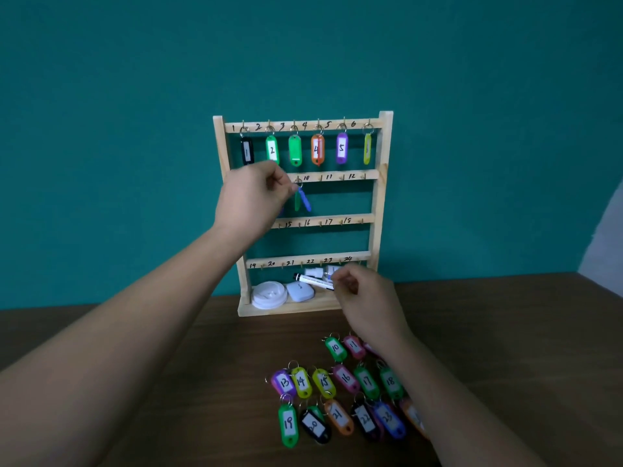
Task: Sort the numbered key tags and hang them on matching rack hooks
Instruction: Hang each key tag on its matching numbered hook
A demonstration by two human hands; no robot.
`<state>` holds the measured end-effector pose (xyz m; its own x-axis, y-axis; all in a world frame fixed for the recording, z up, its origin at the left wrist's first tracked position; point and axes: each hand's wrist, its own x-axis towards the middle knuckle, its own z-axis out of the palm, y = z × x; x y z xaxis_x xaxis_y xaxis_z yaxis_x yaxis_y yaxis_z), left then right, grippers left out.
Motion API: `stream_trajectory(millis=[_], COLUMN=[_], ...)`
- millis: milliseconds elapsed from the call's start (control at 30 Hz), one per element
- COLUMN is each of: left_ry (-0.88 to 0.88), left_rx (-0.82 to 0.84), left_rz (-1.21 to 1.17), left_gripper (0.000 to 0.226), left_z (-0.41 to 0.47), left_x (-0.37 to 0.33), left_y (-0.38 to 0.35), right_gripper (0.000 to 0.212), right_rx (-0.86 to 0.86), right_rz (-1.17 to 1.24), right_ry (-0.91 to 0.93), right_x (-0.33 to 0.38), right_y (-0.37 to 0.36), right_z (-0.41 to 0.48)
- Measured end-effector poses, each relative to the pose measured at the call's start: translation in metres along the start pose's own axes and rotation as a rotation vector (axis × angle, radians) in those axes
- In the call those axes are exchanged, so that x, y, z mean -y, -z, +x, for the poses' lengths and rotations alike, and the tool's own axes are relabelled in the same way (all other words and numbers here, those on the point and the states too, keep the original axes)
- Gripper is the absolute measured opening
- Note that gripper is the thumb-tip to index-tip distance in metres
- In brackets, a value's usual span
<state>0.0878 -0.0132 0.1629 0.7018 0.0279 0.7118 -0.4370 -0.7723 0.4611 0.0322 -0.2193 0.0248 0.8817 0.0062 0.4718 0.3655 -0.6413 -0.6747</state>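
While left hand (pixel 251 205) fingers (pixel 285 188) pinch the blue tag (pixel 305 201), right hand (pixel 369 298) curled, contents unclear.

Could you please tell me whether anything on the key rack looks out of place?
On the wooden rack, the green plastic key tag third along the top rail shows no number, unlike its neighbours. On the second rail, a green tag and a blue tag seem to share one hook.
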Motion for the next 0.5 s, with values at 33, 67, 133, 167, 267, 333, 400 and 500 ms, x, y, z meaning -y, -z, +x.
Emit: stream_trajectory(millis=[33,67,133,167,267,333,400,500], left_ry=[0.0,0.001,0.02,0.033,0.099,0.141,0.166,0.194], left_rx=[0.002,0.008,0.042,0.069,0.183,0.247,0.292,0.344], left_rz=[0.0,0.0,-0.011,-0.017,-0.034,-0.044,-0.045,-0.064], left_gripper=[0.013,0.013,0.013,0.013,0.015,0.015,0.012,0.01], left_z=[-0.011,-0.023,-0.048,-0.06,-0.095,-0.115,-0.132,-0.156], left_x=[0.002,0.004,0.012,0.017,0.035,0.046,0.053,0.059], left_y=[0.001,0.0,-0.003,-0.005,-0.016,-0.022,-0.027,-0.032], right_gripper=[0.013,0.011,0.009,0.008,0.009,0.014,0.017,0.017], right_rx=[0.049,0.092,0.166,0.201,0.33,0.392,0.411,0.435], right_rz=[-0.039,-0.079,-0.154,-0.187,-0.254,-0.287,-0.321,-0.365], right_ry=[-0.017,-0.03,-0.053,-0.062,-0.102,-0.127,-0.139,-0.154], right_x=[-0.003,-0.005,-0.009,-0.01,-0.013,-0.012,-0.01,-0.008], right_y=[0.0,0.001,0.001,0.001,0.0,-0.001,-0.001,-0.004], right_z=[-0.002,-0.004,-0.008,-0.01,-0.015,-0.019,-0.02,-0.021])
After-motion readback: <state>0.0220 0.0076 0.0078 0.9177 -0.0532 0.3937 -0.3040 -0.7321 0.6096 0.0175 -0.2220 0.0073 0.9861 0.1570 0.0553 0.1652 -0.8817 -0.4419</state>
